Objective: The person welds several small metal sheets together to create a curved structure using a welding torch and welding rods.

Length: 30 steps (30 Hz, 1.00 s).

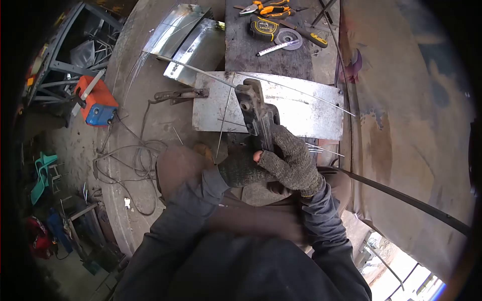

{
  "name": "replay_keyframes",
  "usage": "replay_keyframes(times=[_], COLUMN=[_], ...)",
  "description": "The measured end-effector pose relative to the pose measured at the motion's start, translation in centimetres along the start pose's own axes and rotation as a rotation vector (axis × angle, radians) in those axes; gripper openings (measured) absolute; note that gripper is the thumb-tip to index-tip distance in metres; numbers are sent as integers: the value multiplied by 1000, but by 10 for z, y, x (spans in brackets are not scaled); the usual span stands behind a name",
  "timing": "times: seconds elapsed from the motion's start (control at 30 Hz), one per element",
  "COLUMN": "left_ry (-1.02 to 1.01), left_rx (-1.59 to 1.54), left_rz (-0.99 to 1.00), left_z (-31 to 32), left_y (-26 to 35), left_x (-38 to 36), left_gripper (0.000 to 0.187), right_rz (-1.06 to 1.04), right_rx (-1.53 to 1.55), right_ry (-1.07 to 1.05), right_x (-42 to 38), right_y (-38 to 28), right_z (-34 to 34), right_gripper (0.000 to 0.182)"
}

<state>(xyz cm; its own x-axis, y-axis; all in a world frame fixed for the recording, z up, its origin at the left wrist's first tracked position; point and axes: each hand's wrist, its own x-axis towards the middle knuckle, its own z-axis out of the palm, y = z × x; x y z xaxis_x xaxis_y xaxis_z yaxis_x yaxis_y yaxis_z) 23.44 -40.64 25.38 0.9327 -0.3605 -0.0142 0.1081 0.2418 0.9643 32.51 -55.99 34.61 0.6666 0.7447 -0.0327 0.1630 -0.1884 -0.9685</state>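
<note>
My right hand, in a grey knitted glove with a bare thumb tip, is closed around the handle of a dark, worn welding electrode holder. A thin welding rod sticks out of its jaw toward the upper left. My left hand, in a darker glove, lies beside and partly beneath the right hand; its fingers are hidden. Beyond the hands is a slightly curved metal sheet with thin rods lying across it. A ground clamp grips its left edge.
Pliers, a tape measure, a grinding disc and a white marker lie on a dark board. Bent metal pieces rest at upper left. A red-blue welding machine and looped cable are left.
</note>
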Motion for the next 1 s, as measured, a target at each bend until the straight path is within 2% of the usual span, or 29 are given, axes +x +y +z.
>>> replay_keyframes(times=[0.03,0.07,0.1,0.13,0.2,0.27,0.33,0.4,0.47,0.57,0.63,0.67,0.73,0.83,0.9,0.93,1.0], left_ry=[77,145,267,249,429,613,853,970,989,1122,1146,1148,1150,1078,919,919,818], left_rx=[-288,-583,24,22,-2,-37,-203,45,167,237,204,153,101,188,141,145,-83], left_rz=[31,55,44,52,74,73,96,129,258,210,228,170,117,42,157,156,111], left_z=[3,14,25,33,37,44,51,39,13,-19,-20,-24,-24,-16,-24,-26,-28], left_y=[-23,-10,9,12,16,21,50,85,97,92,82,76,79,90,81,80,79], left_x=[-3,0,-12,-22,-42,-70,-99,-124,-145,-156,-142,-138,-125,-110,-106,-103,-95], left_gripper=[46,47,40,40,34,32,33,29,29,27,28,27,25,26,24,24,24], right_rz=[-13,-15,-10,-7,-195,-141,-242,-29,13,45,165,122,135,185,190,204,195], right_rx=[-5,-145,-289,-301,-283,-257,-245,-273,-310,-575,-663,-631,-769,-937,-907,-875,-815], right_ry=[7,-44,-94,-79,-52,-28,209,386,585,520,363,317,270,199,184,169,167], right_x=[1,0,-7,-18,-32,-54,-68,-83,-94,-108,-107,-107,-101,-94,-90,-90,-88], right_y=[-7,-15,-24,-29,-30,-28,-16,-1,25,80,82,96,91,85,100,103,108], right_z=[0,2,5,11,24,24,3,-31,-66,-115,-125,-133,-135,-128,-130,-129,-133], right_gripper=[55,55,54,54,53,49,39,33,26,26,27,27,28,29,28,27,25])
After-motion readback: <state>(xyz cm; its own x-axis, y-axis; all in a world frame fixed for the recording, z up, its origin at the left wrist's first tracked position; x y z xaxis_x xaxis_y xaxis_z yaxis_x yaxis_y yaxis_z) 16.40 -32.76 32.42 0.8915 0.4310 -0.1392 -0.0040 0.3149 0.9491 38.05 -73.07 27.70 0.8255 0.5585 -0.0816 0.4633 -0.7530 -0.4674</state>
